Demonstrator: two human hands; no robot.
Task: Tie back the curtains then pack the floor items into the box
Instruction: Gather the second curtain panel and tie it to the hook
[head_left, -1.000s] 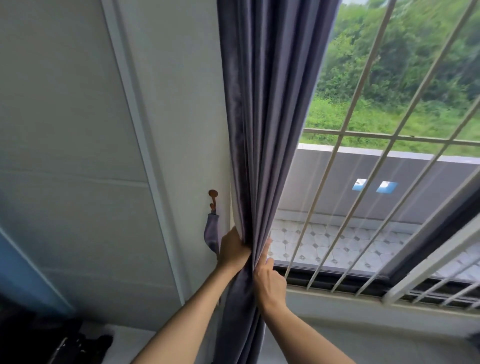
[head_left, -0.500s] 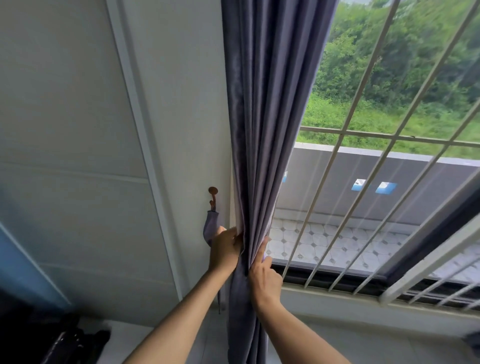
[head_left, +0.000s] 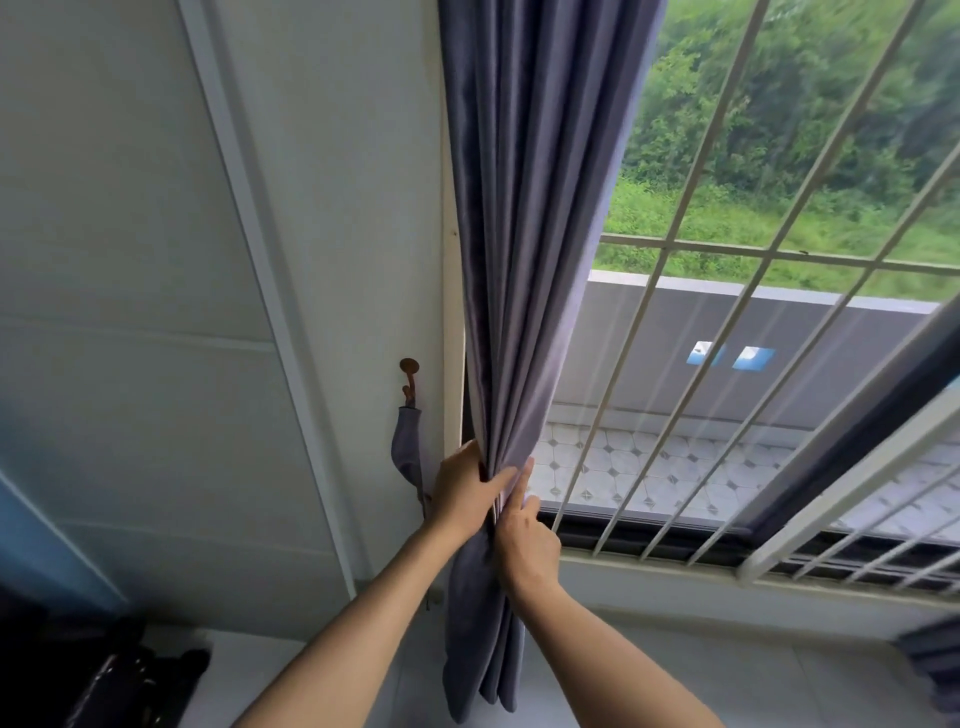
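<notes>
A grey-purple curtain (head_left: 535, 218) hangs bunched at the left side of the barred window. My left hand (head_left: 462, 488) grips the gathered folds at waist height, thumb across the front. My right hand (head_left: 524, 535) is just right of it, its forefinger stretched up along the curtain's edge and the other fingers curled against the cloth. A matching fabric tie-back (head_left: 408, 447) dangles from a brown wall hook (head_left: 409, 376) just left of my left hand. No box is in view.
White window bars (head_left: 691, 374) and a dark sill (head_left: 675, 540) lie to the right. A white wall with a vertical trim strip (head_left: 270, 291) is at left. Dark objects (head_left: 114, 680) sit on the floor at bottom left. Dark fabric (head_left: 935, 660) shows at the right edge.
Both hands have squeezed the curtain into a tighter bundle and pulled it slightly left toward the wall; my left thumb now wraps across the front of the folds.
</notes>
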